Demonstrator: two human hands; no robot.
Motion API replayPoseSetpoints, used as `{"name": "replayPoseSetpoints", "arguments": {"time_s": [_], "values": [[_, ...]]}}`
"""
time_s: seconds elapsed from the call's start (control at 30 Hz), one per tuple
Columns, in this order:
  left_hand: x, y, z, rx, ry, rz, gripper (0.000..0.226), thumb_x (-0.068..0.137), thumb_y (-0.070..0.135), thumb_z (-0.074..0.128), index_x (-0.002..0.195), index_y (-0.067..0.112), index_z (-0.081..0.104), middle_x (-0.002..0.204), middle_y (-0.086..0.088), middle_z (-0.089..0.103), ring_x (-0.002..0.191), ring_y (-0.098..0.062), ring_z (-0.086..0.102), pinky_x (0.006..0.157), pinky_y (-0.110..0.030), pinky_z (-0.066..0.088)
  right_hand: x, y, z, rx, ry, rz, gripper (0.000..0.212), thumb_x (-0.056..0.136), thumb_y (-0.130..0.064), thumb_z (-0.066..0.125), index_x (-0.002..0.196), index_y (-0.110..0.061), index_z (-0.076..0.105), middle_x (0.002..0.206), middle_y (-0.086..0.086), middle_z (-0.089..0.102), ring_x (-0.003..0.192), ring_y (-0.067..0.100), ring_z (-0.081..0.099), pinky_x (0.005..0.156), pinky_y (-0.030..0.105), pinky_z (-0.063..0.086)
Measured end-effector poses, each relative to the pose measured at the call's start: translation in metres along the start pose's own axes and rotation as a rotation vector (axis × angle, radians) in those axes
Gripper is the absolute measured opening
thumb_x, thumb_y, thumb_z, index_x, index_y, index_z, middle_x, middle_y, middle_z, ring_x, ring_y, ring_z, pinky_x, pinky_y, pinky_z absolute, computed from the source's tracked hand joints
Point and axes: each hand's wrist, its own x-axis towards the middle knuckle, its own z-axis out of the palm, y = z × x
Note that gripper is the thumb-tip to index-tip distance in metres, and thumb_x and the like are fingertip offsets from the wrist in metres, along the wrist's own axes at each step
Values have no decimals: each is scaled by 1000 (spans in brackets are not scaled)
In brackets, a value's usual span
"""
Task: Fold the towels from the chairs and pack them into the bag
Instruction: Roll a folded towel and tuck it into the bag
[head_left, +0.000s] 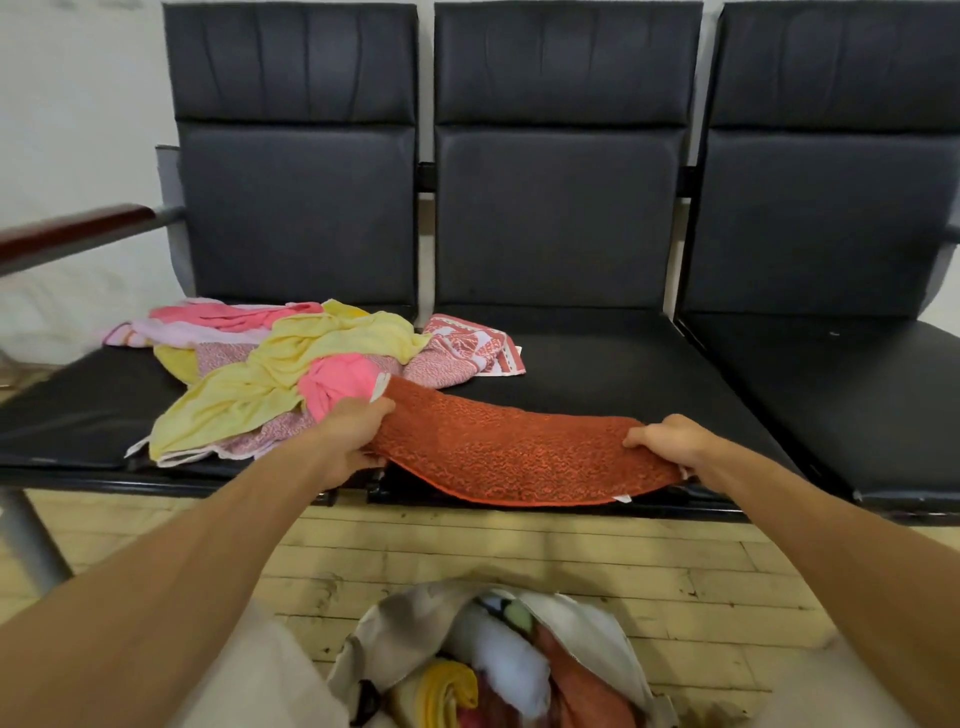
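An orange-red towel (514, 452), folded into a long band, stretches across the front of the middle black seat. My left hand (353, 436) grips its left end and my right hand (670, 441) grips its right end. A loose heap of towels lies on the left seat: a yellow towel (311, 364), a pink towel (337, 382), a pale pink towel (176, 332) and a red-and-white patterned towel (472, 351). A beige cloth bag (415, 623) stands open on the floor near me, with several folded towels inside.
A row of black padded chairs (561, 208) runs along a white wall, with a wood-topped armrest (78, 228) at the left end. The right seat (857, 395) holds nothing. A pale wooden plank floor (675, 566) lies between the chairs and the bag.
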Motion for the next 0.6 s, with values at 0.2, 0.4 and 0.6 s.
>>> {"name": "replayPoseSetpoints", "arguments": {"time_s": [0.2,0.4,0.6], "values": [[-7,20,17,-161,-48,-128,13,96,13,54,85,9,49,72,-8,53,60,-15,49,40,-17,41,-5,8,-4,193,-151,41,14,96,-15,57,103,-3,56,69,9,59,45,13,52,40,21,40],[-15,56,96,24,-139,102,12,94,12,48,82,14,49,63,-6,45,50,-14,41,50,-25,37,-3,17,1,472,-117,52,30,104,-15,41,125,5,48,118,23,61,95,34,66,78,48,57],[-27,41,190,231,-227,168,11,89,8,46,79,9,49,45,-4,38,37,-15,32,43,-16,23,-6,25,3,546,-122,67,21,101,-1,38,115,8,51,118,26,61,99,36,62,83,48,53]]}}
